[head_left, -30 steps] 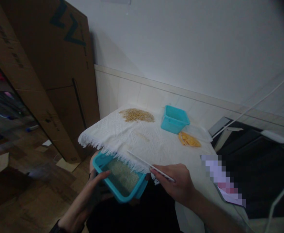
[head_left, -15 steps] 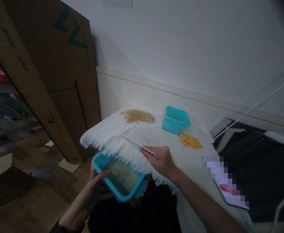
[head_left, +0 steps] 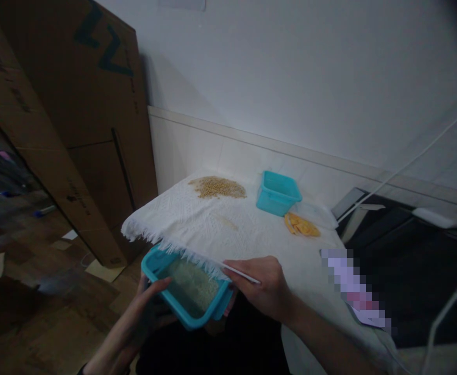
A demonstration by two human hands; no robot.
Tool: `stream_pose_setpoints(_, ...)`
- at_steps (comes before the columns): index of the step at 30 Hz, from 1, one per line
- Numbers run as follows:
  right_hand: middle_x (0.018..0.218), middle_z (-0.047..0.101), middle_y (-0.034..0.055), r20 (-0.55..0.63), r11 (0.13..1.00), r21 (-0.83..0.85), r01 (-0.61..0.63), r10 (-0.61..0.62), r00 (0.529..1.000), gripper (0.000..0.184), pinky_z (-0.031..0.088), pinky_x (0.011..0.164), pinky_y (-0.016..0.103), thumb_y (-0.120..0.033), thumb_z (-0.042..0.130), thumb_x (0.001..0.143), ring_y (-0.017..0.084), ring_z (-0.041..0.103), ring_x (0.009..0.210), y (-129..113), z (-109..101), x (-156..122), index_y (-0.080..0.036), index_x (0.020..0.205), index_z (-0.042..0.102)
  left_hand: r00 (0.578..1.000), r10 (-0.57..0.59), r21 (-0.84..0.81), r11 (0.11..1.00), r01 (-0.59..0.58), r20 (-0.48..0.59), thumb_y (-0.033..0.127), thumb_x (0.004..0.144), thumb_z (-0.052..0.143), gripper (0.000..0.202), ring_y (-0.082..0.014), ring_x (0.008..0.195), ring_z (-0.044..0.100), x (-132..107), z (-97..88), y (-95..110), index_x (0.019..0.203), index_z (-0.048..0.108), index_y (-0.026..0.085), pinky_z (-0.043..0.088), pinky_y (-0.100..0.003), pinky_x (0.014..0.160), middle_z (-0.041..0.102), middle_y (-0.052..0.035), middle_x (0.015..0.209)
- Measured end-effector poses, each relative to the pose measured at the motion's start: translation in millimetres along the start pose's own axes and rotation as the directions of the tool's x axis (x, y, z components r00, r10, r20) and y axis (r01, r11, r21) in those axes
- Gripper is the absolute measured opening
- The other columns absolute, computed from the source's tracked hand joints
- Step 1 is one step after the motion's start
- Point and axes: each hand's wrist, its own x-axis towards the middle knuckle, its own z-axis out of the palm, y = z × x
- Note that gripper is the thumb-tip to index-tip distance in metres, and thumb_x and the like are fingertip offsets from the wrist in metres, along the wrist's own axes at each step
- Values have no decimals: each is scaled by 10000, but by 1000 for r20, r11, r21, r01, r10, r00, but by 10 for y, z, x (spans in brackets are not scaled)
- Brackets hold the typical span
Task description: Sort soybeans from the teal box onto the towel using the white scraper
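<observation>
1. Head view: left hand grips the near-left side of a teal tub, thumb curled over the rim, fingers underneath and hidden. Tub is tilted and held just below the fringed front edge of the white cloth; its far rim sits under the fringe.
2. Tub contains pale rice-like grains covering the bottom.
3. Right hand is closed in a pinch on a thin white card, held edge-on at the cloth's front edge, directly above the tub's right end.
4. On the cloth, far side: a heap of tan beans at back left, a second teal tub to its right, and yellow pieces just beside that tub, nearer the camera.
5. A large cardboard box stands left of the table.
</observation>
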Motion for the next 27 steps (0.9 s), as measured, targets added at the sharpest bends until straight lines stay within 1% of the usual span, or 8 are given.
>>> stream_pose_setpoints(3, 764, 814, 38, -76, 965, -114, -236, 229, 970, 265, 596, 550, 237, -340, 654, 977, 178, 759, 588, 187, -287, -17, -196, 853, 839, 1000, -15, 9, 1000, 15, -8, 376, 748, 859, 872, -351, 1038, 753, -26, 48, -11, 1498, 414, 378, 599, -537, 906, 668, -120, 1352)
stream_pose_setpoints(5, 592, 745, 23, -124, 876, -192, -443, 426, 896, 366, 490, 431, 236, -416, 684, 938, 167, 670, 460, 374, -524, -49, -171, 693, 804, 1000, -21, 18, 1000, 21, -15, 358, 744, 863, 885, -347, 1030, 755, -46, 92, -14, 1501, 406, 392, 602, -543, 903, 660, -117, 1365)
stream_pose_setpoints(6, 534, 702, 21, -152, 830, -227, -509, 487, 860, 429, 453, 419, 243, -454, 695, 918, 165, 632, 435, 469, -634, -75, -164, 608, 761, 1000, -21, 22, 1000, 22, -15, 348, 739, 867, 895, -346, 1031, 755, -54, 111, -16, 1502, 402, 403, 602, -546, 905, 654, -114, 1374)
stream_pose_setpoints(8, 475, 638, 14, -171, 770, -258, -583, 558, 812, 497, 408, 415, 253, -526, 711, 877, 154, 569, 409, 632, -803, -146, -167, 533, 699, 1000, -23, 25, 999, 23, -7, 337, 731, 875, 909, -347, 1042, 753, -62, 139, -24, 1501, 398, 422, 600, -548, 913, 644, -104, 1393)
stream_pose_setpoints(10, 492, 638, 17, -160, 738, -246, -628, 608, 778, 502, 401, 431, 260, -568, 713, 855, 156, 561, 431, 736, -882, -219, -168, 551, 695, 999, -33, 27, 999, 33, -1, 346, 722, 882, 923, -351, 1050, 751, -61, 150, -36, 1500, 393, 435, 598, -548, 917, 645, -96, 1397)
stream_pose_setpoints(14, 552, 668, 32, -118, 723, -153, -674, 663, 739, 480, 409, 463, 266, -581, 707, 842, 172, 589, 498, 790, -842, -279, -167, 598, 713, 999, -44, 33, 999, 44, 1, 380, 700, 893, 940, -362, 1070, 744, -57, 156, -47, 1500, 402, 419, 592, -545, 927, 665, -98, 1370)
stream_pose_setpoints(20, 524, 627, 29, -91, 695, -89, -713, 707, 701, 458, 378, 457, 258, -564, 725, 805, 167, 560, 505, 830, -717, -168, -170, 573, 686, 997, -68, 31, 997, 69, -23, 414, 674, 907, 991, -379, 1097, 735, -58, 180, -38, 1518, 386, 428, 582, -542, 933, 651, -120, 1392)
stream_pose_setpoints(27, 502, 570, 8, -77, 694, -6, -720, 717, 693, 476, 311, 449, 249, -589, 721, 752, 131, 473, 477, 966, -514, -38, -173, 535, 643, 992, -93, 58, 994, 98, -82, 392, 650, 925, 1014, -409, 1141, 712, 79, 118, -57, 1510, 389, 435, 588, -575, 910, 646, -129, 1376)
